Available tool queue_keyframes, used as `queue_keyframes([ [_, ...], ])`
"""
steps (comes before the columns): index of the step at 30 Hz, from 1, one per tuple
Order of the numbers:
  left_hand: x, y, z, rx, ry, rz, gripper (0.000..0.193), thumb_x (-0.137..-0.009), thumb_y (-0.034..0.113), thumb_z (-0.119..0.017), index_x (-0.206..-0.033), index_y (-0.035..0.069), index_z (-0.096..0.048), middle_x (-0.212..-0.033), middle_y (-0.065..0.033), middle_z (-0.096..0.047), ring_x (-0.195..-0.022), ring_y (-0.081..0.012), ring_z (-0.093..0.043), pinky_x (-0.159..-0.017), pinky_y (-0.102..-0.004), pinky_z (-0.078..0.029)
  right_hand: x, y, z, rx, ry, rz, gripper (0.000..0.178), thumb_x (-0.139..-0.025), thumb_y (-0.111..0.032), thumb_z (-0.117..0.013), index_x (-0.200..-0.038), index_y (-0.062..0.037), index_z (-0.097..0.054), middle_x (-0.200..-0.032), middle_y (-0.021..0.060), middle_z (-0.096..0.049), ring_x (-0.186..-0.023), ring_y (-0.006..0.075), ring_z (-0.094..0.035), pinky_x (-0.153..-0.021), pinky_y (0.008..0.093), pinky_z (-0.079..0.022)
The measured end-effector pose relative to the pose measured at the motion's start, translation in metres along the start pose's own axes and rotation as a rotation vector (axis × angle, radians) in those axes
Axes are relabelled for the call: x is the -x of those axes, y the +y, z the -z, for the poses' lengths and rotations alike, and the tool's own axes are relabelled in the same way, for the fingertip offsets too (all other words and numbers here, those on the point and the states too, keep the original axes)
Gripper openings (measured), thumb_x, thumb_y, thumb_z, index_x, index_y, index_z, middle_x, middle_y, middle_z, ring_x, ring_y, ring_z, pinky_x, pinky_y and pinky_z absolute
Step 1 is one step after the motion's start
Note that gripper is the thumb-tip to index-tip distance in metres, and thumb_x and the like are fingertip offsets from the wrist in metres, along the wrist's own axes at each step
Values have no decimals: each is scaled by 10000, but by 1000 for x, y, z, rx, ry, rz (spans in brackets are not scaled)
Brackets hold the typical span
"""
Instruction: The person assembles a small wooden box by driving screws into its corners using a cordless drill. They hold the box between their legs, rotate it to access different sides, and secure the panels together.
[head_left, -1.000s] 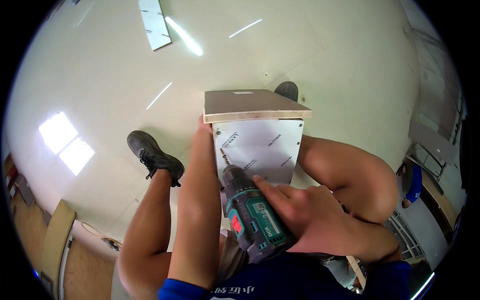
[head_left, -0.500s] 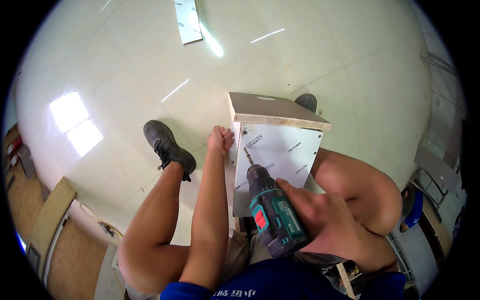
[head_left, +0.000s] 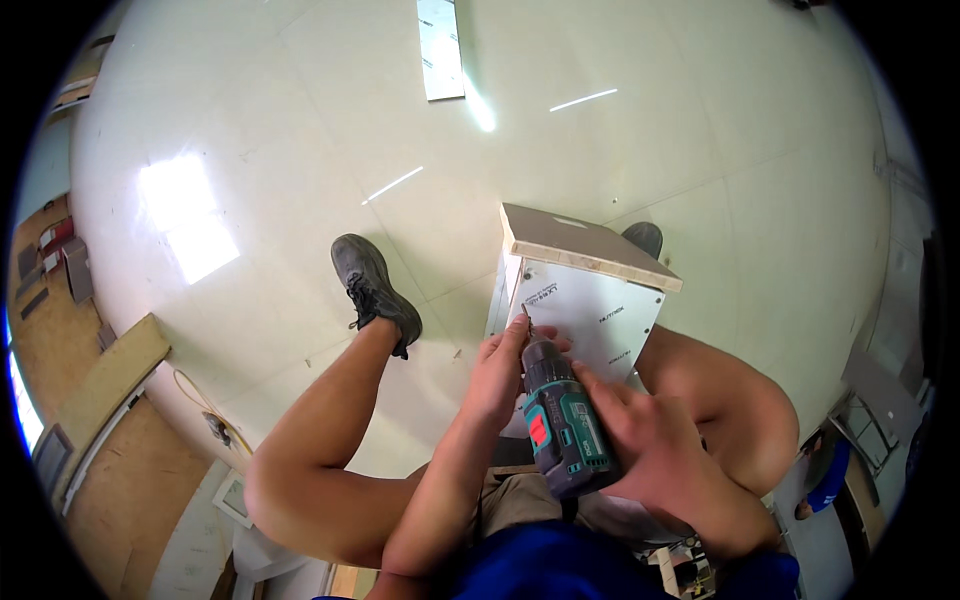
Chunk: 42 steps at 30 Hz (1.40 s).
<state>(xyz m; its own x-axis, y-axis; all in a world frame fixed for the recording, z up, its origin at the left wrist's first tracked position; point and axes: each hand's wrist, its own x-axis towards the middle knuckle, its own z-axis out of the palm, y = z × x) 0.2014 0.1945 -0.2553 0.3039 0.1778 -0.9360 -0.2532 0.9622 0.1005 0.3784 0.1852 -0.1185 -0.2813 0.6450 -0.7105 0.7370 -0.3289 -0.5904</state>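
Observation:
My right hand (head_left: pixel 640 425) is wrapped around the grip of a teal and black cordless drill (head_left: pixel 572 430) with a red switch. The drill points away from me, over the end panel of a small box-shaped cabinet (head_left: pixel 610 325). At the front of the drill, my left hand (head_left: pixel 497 370) is closed around the drill bit (head_left: pixel 526 312), thumb along one side and fingertips showing on the other. Only the bit's tip shows past the thumb; anything else between those fingers is hidden. The cabinet stands between my legs, its brown board (head_left: pixel 590 243) on the far side, with screws near the panel corners.
A loose film-covered strip (head_left: pixel 441 60) lies on the pale floor ahead. To the left are a wooden board (head_left: pixel 110 390) and a yellowish cable (head_left: pixel 215 420). My shoes (head_left: pixel 372 290) flank the cabinet. Another person in blue (head_left: pixel 828 480) is at the far right.
My left hand has moved from beside the cabinet's left side onto the drill bit. The drill is still in my right hand. The whole view has shifted, so the cabinet appears further right and lower.

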Motion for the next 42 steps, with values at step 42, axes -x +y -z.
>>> queue_keyframes([
  [42,-13,-16,-5,313,106,-21,272,-1000,300,-510,-1057,48,-592,-873,-73,-656,-747,-187,-646,-647,-343,-571,-4,-7,-4,85,-43,-30,901,-684,-362,-817,-1417,26,-465,-905,165,-681,-712,332,-691,-597,408,-550],
])
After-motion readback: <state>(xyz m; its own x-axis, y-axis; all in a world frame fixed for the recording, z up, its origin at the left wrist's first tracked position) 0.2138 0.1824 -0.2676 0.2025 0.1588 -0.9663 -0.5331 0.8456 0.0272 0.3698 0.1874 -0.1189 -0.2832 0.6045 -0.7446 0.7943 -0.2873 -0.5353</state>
